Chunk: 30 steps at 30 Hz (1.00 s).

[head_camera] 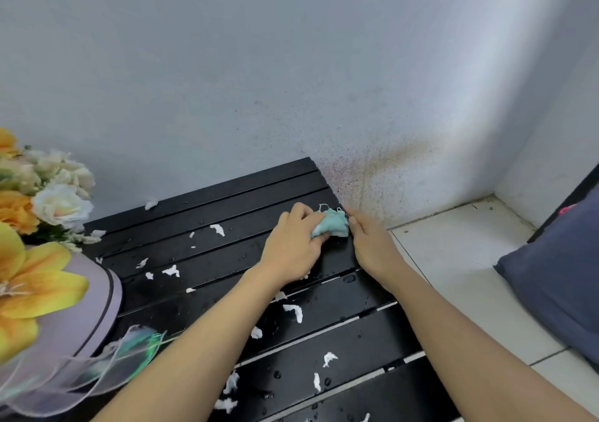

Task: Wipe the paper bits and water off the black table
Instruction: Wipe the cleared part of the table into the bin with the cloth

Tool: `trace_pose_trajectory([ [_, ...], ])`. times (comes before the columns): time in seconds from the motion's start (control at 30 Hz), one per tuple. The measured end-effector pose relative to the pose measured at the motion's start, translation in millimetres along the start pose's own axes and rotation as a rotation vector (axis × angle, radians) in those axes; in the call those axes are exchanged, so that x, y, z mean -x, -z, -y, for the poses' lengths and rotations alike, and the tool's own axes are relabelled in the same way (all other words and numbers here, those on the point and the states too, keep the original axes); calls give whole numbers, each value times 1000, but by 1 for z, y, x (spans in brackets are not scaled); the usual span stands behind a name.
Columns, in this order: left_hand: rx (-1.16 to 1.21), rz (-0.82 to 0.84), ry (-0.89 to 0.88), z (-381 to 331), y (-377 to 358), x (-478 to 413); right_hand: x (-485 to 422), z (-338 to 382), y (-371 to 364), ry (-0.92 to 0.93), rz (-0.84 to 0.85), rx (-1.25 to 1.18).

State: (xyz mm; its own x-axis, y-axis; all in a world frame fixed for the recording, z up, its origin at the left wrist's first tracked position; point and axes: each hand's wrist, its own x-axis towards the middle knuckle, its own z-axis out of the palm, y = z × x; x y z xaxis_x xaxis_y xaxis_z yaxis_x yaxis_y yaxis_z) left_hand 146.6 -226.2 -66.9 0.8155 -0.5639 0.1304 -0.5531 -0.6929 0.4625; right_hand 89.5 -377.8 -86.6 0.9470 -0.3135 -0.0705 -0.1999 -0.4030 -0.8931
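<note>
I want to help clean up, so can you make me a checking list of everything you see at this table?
Surface: black slatted table, wet, not yet clean.
Job's things: white paper bits scattered over the slats; water drops; teal cloth near the far right corner.
Clutter: flowers and a lilac round box at the left.
Hands: left hand grips the cloth; right hand open, at the table's right edge beside the cloth.
Cables: nothing seen.
Surroundings: stained wall, white tiled floor, dark blue cushion on the right.
</note>
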Motion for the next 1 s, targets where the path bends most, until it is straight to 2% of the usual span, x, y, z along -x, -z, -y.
trace_pose_trajectory([
  [0.1, 125, 113, 38, 0, 11, -7, 37, -1, 15, -86, 57, 94],
  [0.2, 545, 248, 137, -8, 39, -11, 90, 2, 28, -108, 150, 120],
  [0.27, 593, 152, 256, -1, 54, -18, 107, 2, 28, -110, 147, 117],
  [0.33, 383, -88, 291, 21, 53, -28, 106, 2, 26, -115, 112, 84],
  [0.37, 207, -132, 331, 31, 47, -28, 105, 1, 25, -117, 99, 65],
  [0.43, -126, -97, 378, 36, 32, -15, 103, 1, 24, -116, 91, 30],
  [0.5, -286, -147, 342, 20, 18, 6, 104, 0, 24, -113, 93, -12],
  [0.57, -287, -164, 225, -3, 6, 33, 102, -2, 25, -115, 91, -45],
  [0.6, -248, -121, 131, -14, 1, 51, 101, -3, 26, -110, 87, -53],
  [0.7, 158, 193, -52, -35, 17, 86, 96, -4, 24, -92, 74, -74],
  [0.73, 226, 256, -89, -35, 28, 82, 94, -5, 24, -95, 72, -91],
  [0.77, 207, 216, -133, -35, 37, 72, 93, -7, 24, -100, 72, -112],
  [0.8, 182, 126, -109, -25, 42, 55, 92, -9, 24, -109, 73, -133],
  [0.87, 95, -64, 94, -3, 40, 19, 93, -11, 23, -125, 74, -167],
  [0.93, -83, -145, 303, 10, 22, 4, 94, -11, 23, -126, 76, -178],
  [1.0, -187, -190, 329, -4, 2, 19, 94, -12, 22, -125, 68, -189],
])
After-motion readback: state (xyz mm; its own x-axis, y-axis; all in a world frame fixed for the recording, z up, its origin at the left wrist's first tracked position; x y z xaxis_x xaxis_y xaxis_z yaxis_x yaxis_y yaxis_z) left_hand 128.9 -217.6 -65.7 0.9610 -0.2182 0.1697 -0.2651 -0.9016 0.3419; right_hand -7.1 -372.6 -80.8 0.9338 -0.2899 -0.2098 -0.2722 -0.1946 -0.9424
